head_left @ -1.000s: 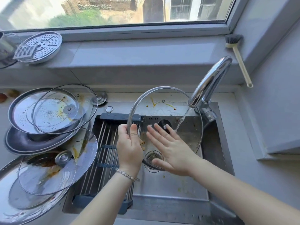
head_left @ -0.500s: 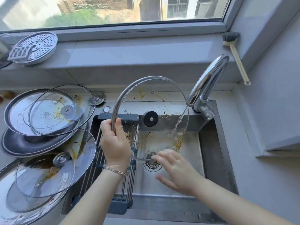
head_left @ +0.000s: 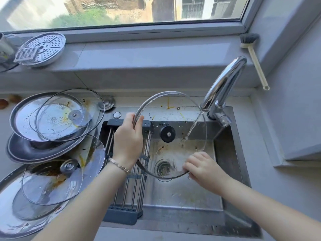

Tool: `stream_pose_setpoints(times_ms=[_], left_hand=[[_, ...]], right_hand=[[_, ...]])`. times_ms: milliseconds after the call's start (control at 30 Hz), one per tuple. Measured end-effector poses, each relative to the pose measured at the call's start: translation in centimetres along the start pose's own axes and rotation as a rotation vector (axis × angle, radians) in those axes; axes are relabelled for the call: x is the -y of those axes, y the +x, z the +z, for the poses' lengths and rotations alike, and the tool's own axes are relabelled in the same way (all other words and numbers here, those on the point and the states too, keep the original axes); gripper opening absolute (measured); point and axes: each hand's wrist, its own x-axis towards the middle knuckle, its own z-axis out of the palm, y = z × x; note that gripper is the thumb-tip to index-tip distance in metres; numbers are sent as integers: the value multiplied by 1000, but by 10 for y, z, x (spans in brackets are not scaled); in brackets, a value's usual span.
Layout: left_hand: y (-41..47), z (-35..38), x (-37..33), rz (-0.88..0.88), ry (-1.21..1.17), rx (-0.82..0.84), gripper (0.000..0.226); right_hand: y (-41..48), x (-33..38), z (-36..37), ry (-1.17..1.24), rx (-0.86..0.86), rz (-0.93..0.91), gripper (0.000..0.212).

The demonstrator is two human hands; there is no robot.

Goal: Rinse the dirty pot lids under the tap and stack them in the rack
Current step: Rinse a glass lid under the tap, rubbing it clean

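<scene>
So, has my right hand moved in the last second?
Yes. The right hand slid from the face of the glass lid down to its lower rim, ending right of the sink drain.

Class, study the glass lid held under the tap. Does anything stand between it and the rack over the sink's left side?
Nothing visible does. The rack shows bare bars beside the glass lid, which the left hand and right hand grip by its rim.

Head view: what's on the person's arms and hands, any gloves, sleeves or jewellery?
No gloves or sleeves: both forearms are bare. The left hand has a thin metallic link bracelet at its wrist. The right hand and wrist wear nothing; no rings show.
</scene>
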Motion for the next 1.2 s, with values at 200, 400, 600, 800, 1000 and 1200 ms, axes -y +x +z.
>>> stream_pose_setpoints(times_ms=[200, 400, 600, 800, 1000, 1200], left_hand=[[48, 6, 5, -313, 319, 380, 29], [-24, 13, -7, -687, -105, 312, 64], [-99, 41, -24, -723, -237, 333, 42], [-65, 12, -1, -651, -211, 279, 44], [-40, -9, 10, -585, -240, 270, 42], [-32, -13, 10, -532, -233, 357, 41]], right_hand=[[2, 15, -6, 91, 75, -169, 34], [1, 42, -3, 133, -7, 141, 13], [26, 78, 14, 175, -192, 383, 13], [3, 48, 4, 263, -36, 261, 17], [17, 9, -18, 179, 126, 136, 23], [28, 38, -18, 381, 201, 34, 24]])
